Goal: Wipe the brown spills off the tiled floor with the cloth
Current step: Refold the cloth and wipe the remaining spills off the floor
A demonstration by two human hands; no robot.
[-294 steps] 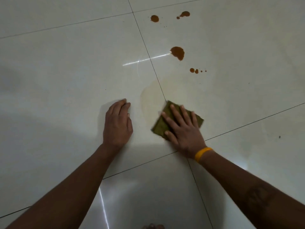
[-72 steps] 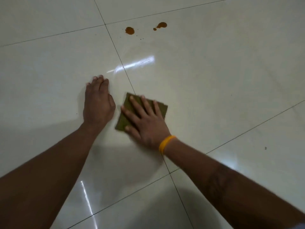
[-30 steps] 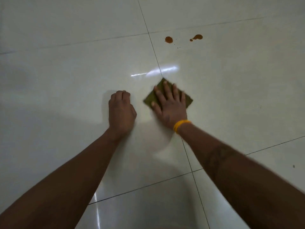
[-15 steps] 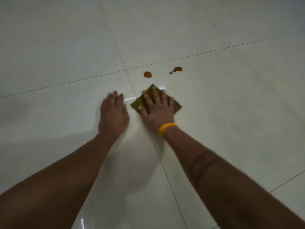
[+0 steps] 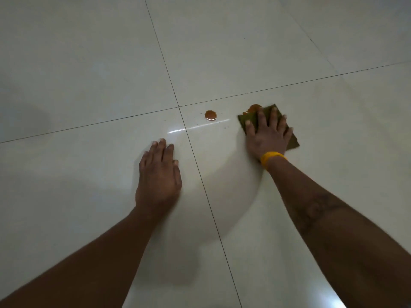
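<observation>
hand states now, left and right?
Left hand: open, flat on the floor.
Right hand: open, pressing the cloth down.

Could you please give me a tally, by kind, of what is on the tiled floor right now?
Brown spills: 2, a round spill lying apart and a spill at the cloth's far edge, plus tiny specks
Cloth: 1, the olive cloth
Hands: 2, the left hand flat on the floor, the right hand pressing the cloth
Wristband: 1, the yellow wristband
Total: 6
</observation>
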